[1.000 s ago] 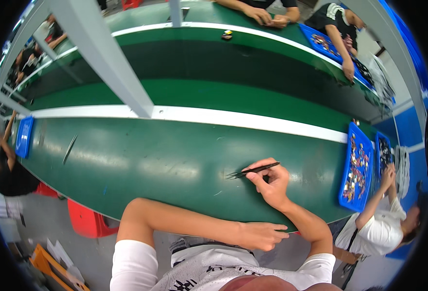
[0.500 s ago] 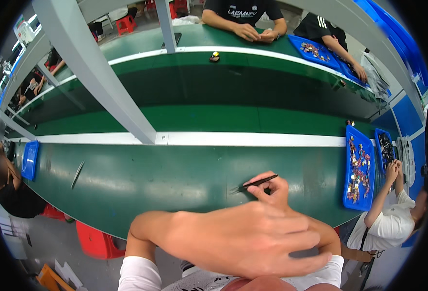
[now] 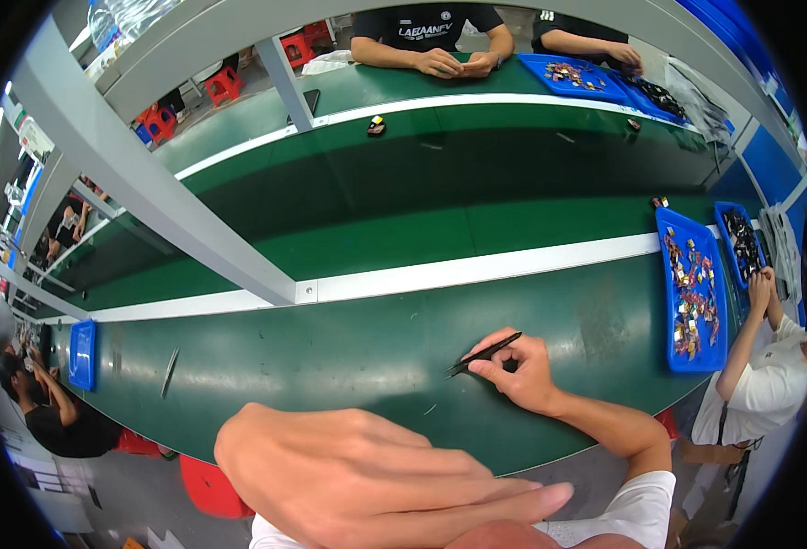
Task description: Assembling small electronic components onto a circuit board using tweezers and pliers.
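Note:
My right hand (image 3: 522, 373) is closed on black tweezers (image 3: 492, 351), held slantwise just over the green table (image 3: 330, 366). Their tips point left and down, with nothing visible between them. Large and close in the foreground, my left hand (image 3: 367, 480) holds nothing. Its fingers stretch to the right, back of the hand showing, above the table's near edge. Farther left on the table lies a second, silvery pair of tweezers (image 3: 170, 372).
On the right stand a blue tray (image 3: 672, 343) of small electronic parts and a smaller blue tray (image 3: 723, 220) of black parts, where a co-worker's hands (image 3: 763, 285) reach. An empty blue tray (image 3: 82, 366) sits far left. A grey post (image 3: 156, 183) rises from the white rail (image 3: 476, 271).
My left hand has moved left and lower, uncovering my right forearm. The right hand still holds the tweezers over the table. The whole view has tilted.

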{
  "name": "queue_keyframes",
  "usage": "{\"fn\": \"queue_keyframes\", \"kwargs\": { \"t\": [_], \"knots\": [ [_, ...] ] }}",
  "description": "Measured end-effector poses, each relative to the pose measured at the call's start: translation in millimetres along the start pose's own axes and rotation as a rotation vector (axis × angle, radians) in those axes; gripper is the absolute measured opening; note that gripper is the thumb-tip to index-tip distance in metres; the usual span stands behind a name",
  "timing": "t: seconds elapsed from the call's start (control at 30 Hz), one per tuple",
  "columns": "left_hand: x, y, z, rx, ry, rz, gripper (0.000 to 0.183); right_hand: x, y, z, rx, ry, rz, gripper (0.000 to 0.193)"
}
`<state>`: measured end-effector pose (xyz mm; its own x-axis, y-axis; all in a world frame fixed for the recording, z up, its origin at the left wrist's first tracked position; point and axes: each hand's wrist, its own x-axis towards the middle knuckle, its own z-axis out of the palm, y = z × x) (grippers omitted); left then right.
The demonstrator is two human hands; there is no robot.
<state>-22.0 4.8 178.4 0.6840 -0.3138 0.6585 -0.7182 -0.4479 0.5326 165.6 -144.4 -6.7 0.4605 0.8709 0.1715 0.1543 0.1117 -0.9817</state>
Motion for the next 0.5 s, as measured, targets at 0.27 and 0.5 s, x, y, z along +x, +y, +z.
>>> {"fn": "queue_keyframes", "kwargs": {
  "t": [0.27,0.5],
  "knots": [
    [-1,5,-34,-0.3,-0.158,-0.026,0.077,1,-4,1,0.006,0.006,0.025,0.014],
    [18,-11,8,-0.518,0.305,0.339,0.128,-6,-5,9,0.01,0.038,0.017,0.013]
  ]
}}
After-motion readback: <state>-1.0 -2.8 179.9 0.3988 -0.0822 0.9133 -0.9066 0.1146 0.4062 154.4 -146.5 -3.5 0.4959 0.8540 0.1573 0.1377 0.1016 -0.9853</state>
